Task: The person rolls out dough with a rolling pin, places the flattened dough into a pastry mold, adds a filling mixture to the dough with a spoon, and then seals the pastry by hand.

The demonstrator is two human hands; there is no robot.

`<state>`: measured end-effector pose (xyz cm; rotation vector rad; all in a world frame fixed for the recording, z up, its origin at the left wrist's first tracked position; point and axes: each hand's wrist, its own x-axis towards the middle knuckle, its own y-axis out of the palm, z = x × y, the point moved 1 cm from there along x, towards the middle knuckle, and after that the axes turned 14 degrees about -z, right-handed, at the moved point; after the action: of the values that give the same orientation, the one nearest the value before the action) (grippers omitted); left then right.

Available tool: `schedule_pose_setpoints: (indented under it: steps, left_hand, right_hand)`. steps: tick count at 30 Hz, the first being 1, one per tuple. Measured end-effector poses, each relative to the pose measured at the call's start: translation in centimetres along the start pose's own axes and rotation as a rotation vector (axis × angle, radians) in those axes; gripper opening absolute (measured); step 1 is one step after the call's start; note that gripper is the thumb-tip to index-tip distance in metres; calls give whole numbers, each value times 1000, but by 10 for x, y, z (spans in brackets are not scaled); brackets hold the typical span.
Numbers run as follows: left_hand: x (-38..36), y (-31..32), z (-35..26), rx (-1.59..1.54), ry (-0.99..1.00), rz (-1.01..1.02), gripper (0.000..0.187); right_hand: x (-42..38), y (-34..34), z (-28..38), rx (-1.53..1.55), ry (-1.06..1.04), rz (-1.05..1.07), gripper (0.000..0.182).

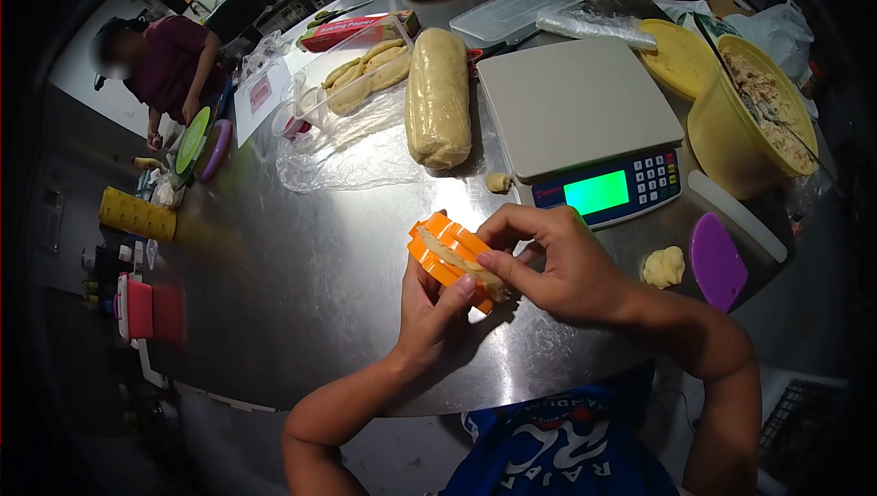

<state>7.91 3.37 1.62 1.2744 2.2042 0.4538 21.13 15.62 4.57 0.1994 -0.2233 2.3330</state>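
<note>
Over the steel table, my left hand (436, 306) is closed around the lower left side of an orange plastic dough mold (442, 252), thumb along its edge. Pale dough (449, 249) runs in a strip through the mold's middle. At the mold's right side, my right hand (545, 254) grips it with thumb and fingers, close to the dough. A small dough piece (498, 183) lies beside the digital scale (585, 112), whose display glows green. Nearer my right forearm sits a larger dough lump (663, 267) next to a purple scraper (717, 261).
A plastic-wrapped dough log (438, 99) lies left of the scale. Behind it is a clear container (365, 80) of shaped dough pieces. A yellow tub (744, 126) of crumbly filling stands at right, near a white rolling pin (738, 215). Another person (169, 62) works at far left.
</note>
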Motion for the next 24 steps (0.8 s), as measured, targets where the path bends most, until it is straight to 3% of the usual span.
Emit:
schedule_pose_setpoints:
  steps: [3,5,8,15,17,19,21,24]
  left_hand:
    - [3,-3,0,68,64,1,71]
    - [3,-3,-3,258,108,-26,87]
    - [1,0,-5,253,86,-38,85]
    - [2,-7,-1,260,130,-68,78]
    - [2,-13,1,130,61,-15,66]
    - [1,-14,-2,135,106,-16,68]
    - [0,-13,-3,136,148,-16,70]
    - [-1,-8,-4,155,60,-55,76]
  right_hand:
    - [-1,3,-3,-23,12,51,17]
    - [-3,4,-7,-43,-29,68,17]
    - [-3,5,-9,-73,-87,105,16]
    - [-4,6,-6,-31,5,109,16]
    - [-3,7,-9,-24,-1,112,15]
    - [1,3,-14,33,43,-41,13]
    - [3,1,-14,63,61,-37,14]
    - [4,3,-21,52,-4,-46,15]
